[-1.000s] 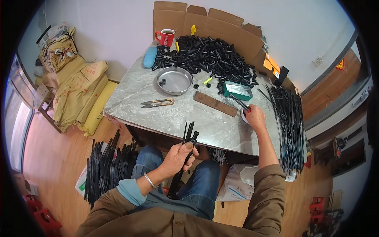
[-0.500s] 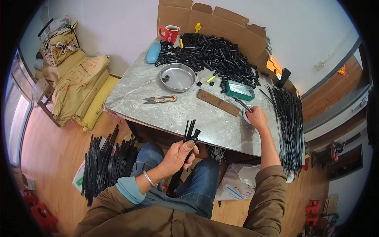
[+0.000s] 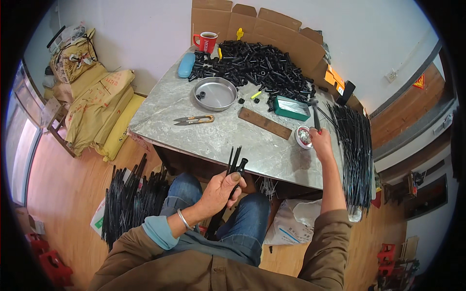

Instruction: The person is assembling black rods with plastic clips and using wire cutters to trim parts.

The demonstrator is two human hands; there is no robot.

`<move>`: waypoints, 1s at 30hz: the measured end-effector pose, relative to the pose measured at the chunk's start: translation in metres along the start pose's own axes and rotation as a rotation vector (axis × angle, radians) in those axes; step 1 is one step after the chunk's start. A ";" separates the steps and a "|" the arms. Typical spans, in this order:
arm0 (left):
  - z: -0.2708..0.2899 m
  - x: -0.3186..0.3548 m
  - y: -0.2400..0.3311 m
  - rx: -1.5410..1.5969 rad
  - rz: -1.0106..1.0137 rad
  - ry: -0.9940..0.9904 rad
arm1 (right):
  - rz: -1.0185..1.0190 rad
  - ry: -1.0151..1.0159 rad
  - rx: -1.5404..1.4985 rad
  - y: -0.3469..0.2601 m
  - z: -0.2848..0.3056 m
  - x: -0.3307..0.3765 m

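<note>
My left hand (image 3: 221,190) grips a small bundle of thin black rods (image 3: 234,161) over my lap, their tips reaching the near edge of the grey stone table (image 3: 160,109). My right hand (image 3: 321,139) is on the table at the right, holding a slim dark tool (image 3: 316,116) upright beside a small round tin of shiny bits (image 3: 304,136). A long sheaf of black rods (image 3: 354,150) lies just right of that hand.
A heap of black plastic fittings (image 3: 264,65), a metal bowl (image 3: 215,93), snips (image 3: 194,119), a wooden strip (image 3: 265,123), a green box (image 3: 291,107), a red mug (image 3: 206,42) and a blue case (image 3: 186,64) sit on the table. Cardboard stands behind. More black rods (image 3: 128,196) lie on the floor left; sacks (image 3: 97,104) further left.
My right hand has slid slightly toward the small tin with the tool. My left hand keeps its hold on the rods, barely moved.
</note>
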State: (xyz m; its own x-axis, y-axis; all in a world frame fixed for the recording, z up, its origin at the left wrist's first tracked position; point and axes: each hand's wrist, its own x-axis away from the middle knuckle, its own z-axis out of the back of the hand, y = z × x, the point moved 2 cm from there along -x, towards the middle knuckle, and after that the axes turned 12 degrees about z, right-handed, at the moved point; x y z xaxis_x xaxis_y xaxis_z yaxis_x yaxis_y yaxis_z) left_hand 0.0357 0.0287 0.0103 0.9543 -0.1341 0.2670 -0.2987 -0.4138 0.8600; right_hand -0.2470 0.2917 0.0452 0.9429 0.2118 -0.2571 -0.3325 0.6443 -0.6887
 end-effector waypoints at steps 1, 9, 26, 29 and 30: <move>0.000 0.002 0.001 0.001 0.002 0.011 | 0.001 -0.010 -0.006 -0.016 -0.004 0.011; -0.021 0.020 0.010 0.056 -0.172 0.114 | -0.272 -0.261 -1.426 -0.139 -0.084 0.162; -0.029 0.043 0.007 -0.033 -0.326 0.227 | -0.177 0.005 -1.226 -0.189 -0.111 0.227; -0.035 0.048 0.006 -0.050 -0.324 0.224 | -0.153 0.052 -1.161 -0.188 -0.112 0.226; -0.038 0.049 0.005 -0.076 -0.312 0.208 | -0.091 0.093 -1.123 -0.186 -0.112 0.224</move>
State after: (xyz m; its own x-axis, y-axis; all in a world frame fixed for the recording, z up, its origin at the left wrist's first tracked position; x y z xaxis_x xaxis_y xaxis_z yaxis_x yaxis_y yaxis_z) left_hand 0.0809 0.0543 0.0445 0.9823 0.1761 0.0631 -0.0001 -0.3372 0.9414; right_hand 0.0241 0.1368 0.0394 0.9750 0.1116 -0.1920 -0.1365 -0.3805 -0.9147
